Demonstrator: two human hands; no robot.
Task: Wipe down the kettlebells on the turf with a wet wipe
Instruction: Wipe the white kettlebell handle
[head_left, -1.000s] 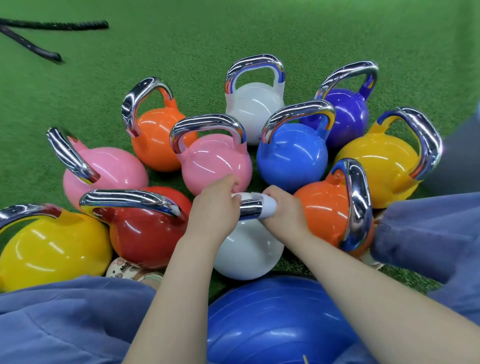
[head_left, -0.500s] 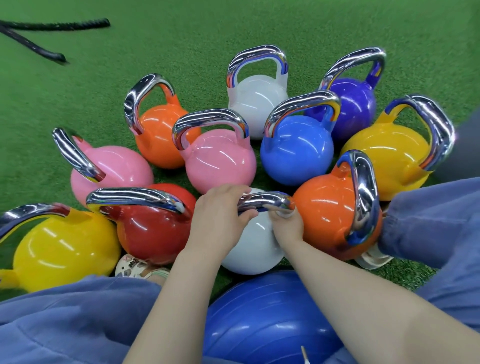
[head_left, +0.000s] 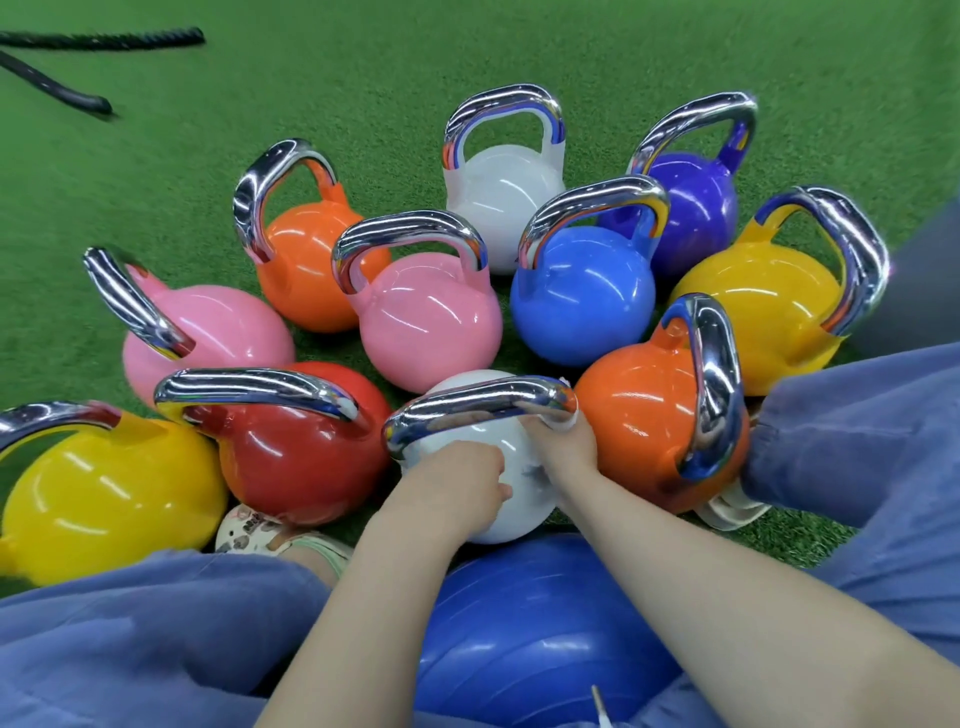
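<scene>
**Wipe at the white bell's handle, hands low**

While crouched over the cluster on the turf (head_left: 519, 47), working the near white kettlebell (head_left: 511, 483), wedged between the red bell (head_left: 306, 457) and the near orange bell (head_left: 639, 421), just ahead of a blue ball (head_left: 540, 634). Right hand (head_left: 569, 447) tucked under the right end of the chrome handle (head_left: 478, 402), fingers pinching a scrap of white wipe (head_left: 566, 422) against the metal. Left hand (head_left: 457, 480) lower, fingers curled against the white body, seemingly bracing it; hard to tell whether anything is actually gripped there.

Handling, as a judgement: rigid and probably heavy, so unlikely to roll under a light rub, but glossy and slick, more so once damp. Safest hold for turning or tilting looks to be the chrome handle, fingers wrapped right round, rather than the smooth round body. Wipe soft and limp, needs fingertip pressure to follow the bend. Tight neighbours on both sides, so knuckles at risk of pinching between the bells. Pink, blue, yellow, purple and far white bells standing upright further out.
</scene>
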